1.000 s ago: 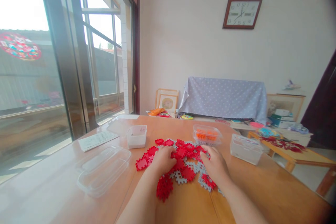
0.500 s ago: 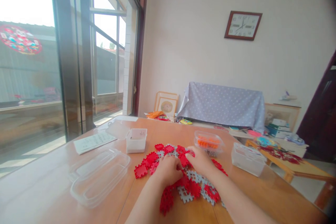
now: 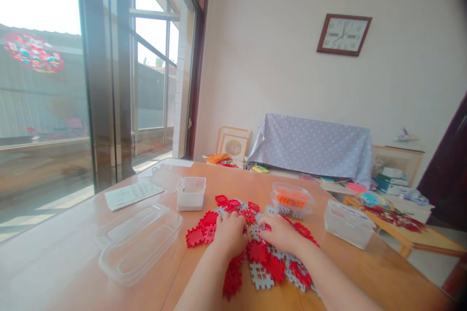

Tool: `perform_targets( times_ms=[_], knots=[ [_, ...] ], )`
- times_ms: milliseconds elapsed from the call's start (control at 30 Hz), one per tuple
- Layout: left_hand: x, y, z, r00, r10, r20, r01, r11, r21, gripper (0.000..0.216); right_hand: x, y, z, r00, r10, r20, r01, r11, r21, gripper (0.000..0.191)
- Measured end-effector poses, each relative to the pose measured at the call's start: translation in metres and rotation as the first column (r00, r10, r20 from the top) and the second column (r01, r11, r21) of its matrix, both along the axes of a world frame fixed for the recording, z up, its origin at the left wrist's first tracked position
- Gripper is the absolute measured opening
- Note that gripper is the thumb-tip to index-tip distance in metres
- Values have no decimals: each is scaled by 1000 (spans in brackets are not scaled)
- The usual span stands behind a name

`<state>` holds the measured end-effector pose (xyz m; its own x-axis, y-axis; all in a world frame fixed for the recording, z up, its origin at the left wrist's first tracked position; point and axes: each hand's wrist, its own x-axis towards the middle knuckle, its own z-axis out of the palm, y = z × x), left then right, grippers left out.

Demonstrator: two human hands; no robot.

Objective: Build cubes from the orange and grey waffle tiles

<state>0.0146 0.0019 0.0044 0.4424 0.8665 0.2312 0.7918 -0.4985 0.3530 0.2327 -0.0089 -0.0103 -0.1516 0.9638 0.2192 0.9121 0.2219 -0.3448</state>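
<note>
A pile of flat, tooth-edged plastic building tiles, red ones (image 3: 257, 251) and grey ones (image 3: 261, 276), lies spread over the table in front of me. My left hand (image 3: 232, 234) is over the left part of the pile, its fingers curled down; whatever they grip is hidden. On the other side, my right hand (image 3: 280, 234) is closed with bent fingers on a red tile (image 3: 266, 227), beside a grey tile (image 3: 257, 234) between the two hands. More red tiles (image 3: 195, 237) lie left of my left hand.
A clear tub of orange pieces (image 3: 292, 197) stands behind the pile. A white box (image 3: 191, 194), transparent lids (image 3: 140, 248) and a paper sheet (image 3: 133, 196) are to the left. Another translucent box (image 3: 348, 223) stands near the right edge of the wooden table (image 3: 204, 277).
My right hand has come down and nearer me from the back of the pile. My left hand has shifted slightly, uncovering red tiles near it. The view has turned a little left.
</note>
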Motion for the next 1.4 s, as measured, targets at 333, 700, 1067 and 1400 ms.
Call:
perform_targets(
  times_ms=[333, 700, 1067, 1400],
  knots=[
    [5, 0, 6, 990, -129, 58, 132, 990, -53, 23, 27, -5, -8, 976, -33, -215, 53, 995, 89, 34],
    [6, -3, 15, 945, -113, 308, 126, 992, -23, 39, 44, 4, 5, 925, -243, -293, 332, 891, 309, 35],
    [8, -5, 3, 988, -151, 43, 155, 981, -120, 53, 92, 21, 14, 861, -497, -107, 495, 775, 393, 45],
    [12, 6, -7, 992, -92, 91, 97, 994, -59, 45, 90, 15, 22, 843, -507, -181, 533, 745, 400, 23]
  ],
)
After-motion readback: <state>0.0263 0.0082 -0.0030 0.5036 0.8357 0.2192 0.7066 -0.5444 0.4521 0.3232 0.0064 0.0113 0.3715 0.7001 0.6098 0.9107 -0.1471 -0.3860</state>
